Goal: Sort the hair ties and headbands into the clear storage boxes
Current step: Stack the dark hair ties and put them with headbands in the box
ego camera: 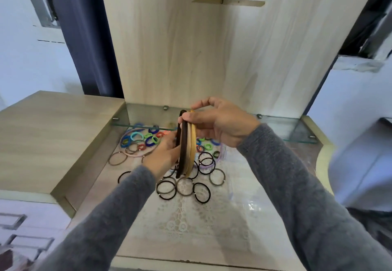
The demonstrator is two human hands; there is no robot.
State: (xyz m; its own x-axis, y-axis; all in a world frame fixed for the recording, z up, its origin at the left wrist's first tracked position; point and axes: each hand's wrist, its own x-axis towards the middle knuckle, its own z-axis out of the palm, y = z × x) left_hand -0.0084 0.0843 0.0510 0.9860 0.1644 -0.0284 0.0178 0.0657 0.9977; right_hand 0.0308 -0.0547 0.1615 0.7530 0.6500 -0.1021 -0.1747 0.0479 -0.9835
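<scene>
I record the right hand clamped on the top of a stack of headbands, thumb and fingers pinching it. The left hand grips the stack's lower left edge. The stack stands upright in the air between both hands, with black, brown, beige and yellow bands side by side. Below it, black hair ties lie scattered on a lace cloth. Coloured hair ties sit farther back inside a pink headband, under a glass shelf.
</scene>
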